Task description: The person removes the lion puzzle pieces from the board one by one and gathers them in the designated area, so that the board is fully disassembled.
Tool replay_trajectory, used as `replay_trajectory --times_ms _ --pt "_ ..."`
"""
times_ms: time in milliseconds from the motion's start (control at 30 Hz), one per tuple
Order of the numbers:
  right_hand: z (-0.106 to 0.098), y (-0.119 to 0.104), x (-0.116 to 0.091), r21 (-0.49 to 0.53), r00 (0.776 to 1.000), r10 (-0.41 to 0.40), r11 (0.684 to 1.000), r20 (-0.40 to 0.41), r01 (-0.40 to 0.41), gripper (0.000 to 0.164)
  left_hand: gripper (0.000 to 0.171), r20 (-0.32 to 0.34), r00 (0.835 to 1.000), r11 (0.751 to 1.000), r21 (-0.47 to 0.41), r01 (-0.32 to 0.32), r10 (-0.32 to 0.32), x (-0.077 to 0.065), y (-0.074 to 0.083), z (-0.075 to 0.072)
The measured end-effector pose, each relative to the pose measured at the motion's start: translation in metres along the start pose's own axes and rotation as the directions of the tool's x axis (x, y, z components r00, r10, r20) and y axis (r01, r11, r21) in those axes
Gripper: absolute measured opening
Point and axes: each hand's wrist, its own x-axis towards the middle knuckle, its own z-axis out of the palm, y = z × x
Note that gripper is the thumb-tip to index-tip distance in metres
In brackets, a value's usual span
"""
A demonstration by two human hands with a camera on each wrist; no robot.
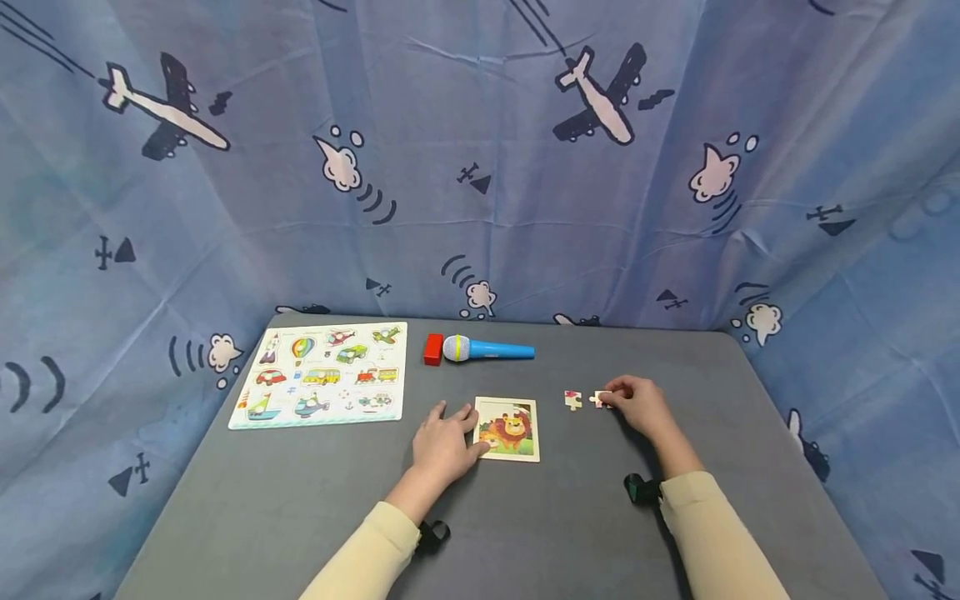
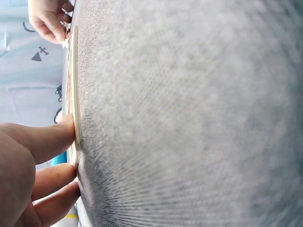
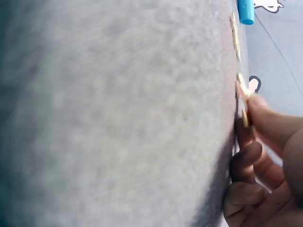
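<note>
A square wooden lion puzzle (image 1: 507, 429) lies flat on the grey table. My left hand (image 1: 441, 446) rests at its left side with fingers spread; the thumb touches the lower left corner, and the left wrist view shows fingertips against the board's edge (image 2: 75, 94). To the right, my right hand (image 1: 641, 406) pinches a small puzzle piece (image 1: 601, 399) between thumb and fingers, low over the table. Its pale wooden edge shows beside the thumb in the right wrist view (image 3: 242, 87). Another puzzle piece (image 1: 573, 400) lies just left of it.
A vehicle picture board (image 1: 322, 375) lies at the back left. Behind the lion puzzle are a red block (image 1: 432, 350) and a blue toy microphone (image 1: 495, 350). A blue curtain (image 1: 480, 167) with printed planes hangs behind the table (image 1: 525, 533).
</note>
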Motion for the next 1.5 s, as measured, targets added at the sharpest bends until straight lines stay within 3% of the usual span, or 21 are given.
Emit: replay_trajectory --times_ms 133,300,433,600,833,1167,1500 --pt "0.000 0.001 0.002 -0.028 1.000 0.020 0.999 0.007 -0.020 0.023 0.062 -0.004 1.000 1.000 0.003 -0.001 0.001 0.001 0.000 0.000" --pt "-0.002 -0.005 0.000 -0.013 0.999 -0.013 1.000 -0.040 0.013 0.026 0.062 -0.010 1.000 1.000 -0.001 -0.005 0.005 0.001 -0.001 0.000" --pt "-0.003 -0.016 -0.003 0.031 0.996 -0.047 0.998 -0.079 0.049 0.028 0.062 -0.009 1.000 1.000 0.000 -0.006 0.006 -0.001 -0.001 -0.001" --pt "-0.002 -0.032 -0.005 0.132 0.995 -0.070 0.988 -0.065 0.078 0.028 0.062 -0.016 1.000 1.000 0.005 -0.008 0.008 -0.001 -0.001 0.000" --pt "0.010 -0.056 -0.012 0.142 0.990 -0.124 0.981 -0.063 0.131 0.027 0.062 -0.019 1.000 1.000 0.008 -0.004 0.004 0.001 -0.001 0.002" --pt "0.037 -0.086 -0.025 0.159 0.984 -0.175 0.972 -0.020 0.176 0.025 0.062 -0.012 1.000 1.000 0.012 -0.002 0.002 0.000 0.000 0.002" --pt "0.062 -0.104 -0.025 0.127 0.976 -0.192 0.976 0.106 0.178 0.022 0.062 -0.007 1.000 1.000 0.026 0.009 -0.009 0.000 -0.001 0.002"
